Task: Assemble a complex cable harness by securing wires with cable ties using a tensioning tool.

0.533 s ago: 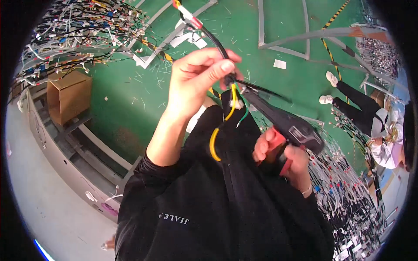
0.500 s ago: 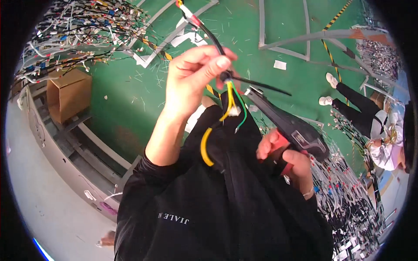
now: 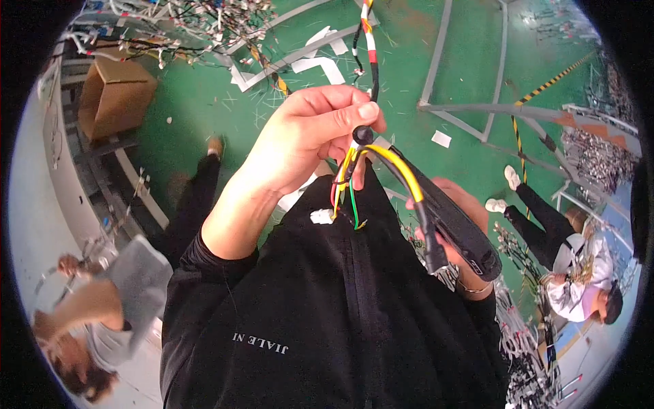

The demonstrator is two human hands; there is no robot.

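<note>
My left hand (image 3: 317, 129) pinches a wire harness (image 3: 374, 78) between thumb and fingers, in front of my chest. Just below the thumb is a round black fastener head (image 3: 363, 135) on the bundle. Beneath it fan out a yellow and black sleeved branch (image 3: 411, 180), thin yellow, red and green wires, and a white connector (image 3: 322, 217). My right hand (image 3: 463, 204) is wrapped round a black cable tie gun (image 3: 453, 228). The gun's nose reaches up to the bundle beside the fastener; whether they touch is hidden behind the yellow sleeve.
Harnesses hang in masses at the upper left (image 3: 218, 27) and lower right. A cardboard box (image 3: 116, 99) stands at the left. One person (image 3: 112, 307) is close on my left, another (image 3: 586, 279) farther off on the right. Grey metal frames (image 3: 470, 126) and paper scraps lie across the green floor.
The gun's nose has come up against the bundle, and the black tie tail that stuck out is no longer visible. The yellow sleeved branch has swung right. A person has appeared at left.
</note>
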